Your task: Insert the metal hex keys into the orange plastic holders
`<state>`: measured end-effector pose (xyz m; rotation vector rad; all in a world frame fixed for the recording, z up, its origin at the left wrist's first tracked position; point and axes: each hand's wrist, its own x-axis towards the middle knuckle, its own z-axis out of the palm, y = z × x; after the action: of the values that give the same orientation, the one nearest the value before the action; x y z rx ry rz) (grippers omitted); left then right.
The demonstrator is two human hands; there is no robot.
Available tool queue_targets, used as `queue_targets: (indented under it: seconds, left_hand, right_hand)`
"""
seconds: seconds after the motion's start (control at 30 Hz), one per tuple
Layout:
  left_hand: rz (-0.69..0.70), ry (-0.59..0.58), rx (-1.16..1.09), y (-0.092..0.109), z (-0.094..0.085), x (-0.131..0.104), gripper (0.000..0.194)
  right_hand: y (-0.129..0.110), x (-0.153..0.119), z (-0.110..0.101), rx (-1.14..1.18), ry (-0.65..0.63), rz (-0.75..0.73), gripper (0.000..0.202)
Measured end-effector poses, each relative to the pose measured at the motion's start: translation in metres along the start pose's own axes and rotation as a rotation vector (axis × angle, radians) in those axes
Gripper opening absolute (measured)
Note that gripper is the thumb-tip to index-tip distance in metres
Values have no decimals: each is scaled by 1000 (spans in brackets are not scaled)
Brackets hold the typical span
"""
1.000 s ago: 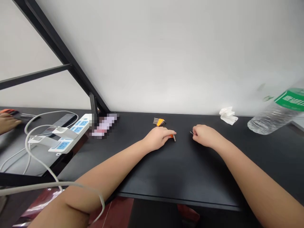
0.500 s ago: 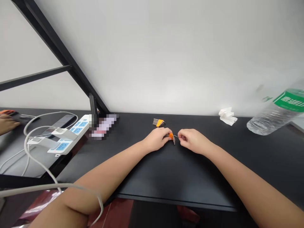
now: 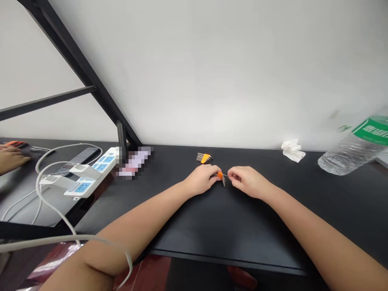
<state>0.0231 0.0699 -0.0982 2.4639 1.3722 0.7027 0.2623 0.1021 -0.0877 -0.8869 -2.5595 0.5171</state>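
My left hand is closed around an orange hex key holder, gripping it between thumb and fingers. Short bent ends of several metal hex keys stick out of its right side. From the right, my right hand pinches the end of one thin hex key, whose other end meets the holder; whether it sits inside a slot is too small to tell. Just beyond my left hand lies a second hex key set, with a yellow-orange holder and its keys fanned out.
A crumpled tissue and a tilted plastic bottle are at the right of the black table. On the left are a white power strip with plugs and cables, a black metal frame, a phone and another person's hand.
The whole view has shifted slightly. Both hands keep their grips on the hex key holder and the hex key, with hardly any movement between them.
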Motion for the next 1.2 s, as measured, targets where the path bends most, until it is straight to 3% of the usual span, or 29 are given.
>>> queue_targets:
  seconds: [0.33, 0.53, 0.77, 0.93, 1.1, 1.2]
  left_hand:
    - [43, -10, 18, 6, 3, 0, 5]
    - [34, 22, 0, 13, 8, 0, 7]
    - [-66, 5, -51, 21, 8, 2, 8]
    - [-27, -5, -3, 16, 9, 3, 5]
    - [99, -3, -6, 10, -5, -1, 11]
    - [162, 100, -4, -4, -22, -3, 26]
  right_hand:
    - [-2, 4, -3, 59, 32, -109, 20]
    - [-12, 9, 11, 250, 23, 99, 16]
    - [-26, 6, 22, 18, 94, 86, 16]
    - [-31, 3, 19, -37, 115, 92, 13]
    - [-14, 10, 22, 33, 135, 35, 7]
    - [-5, 14, 28, 99, 125, 60, 9]
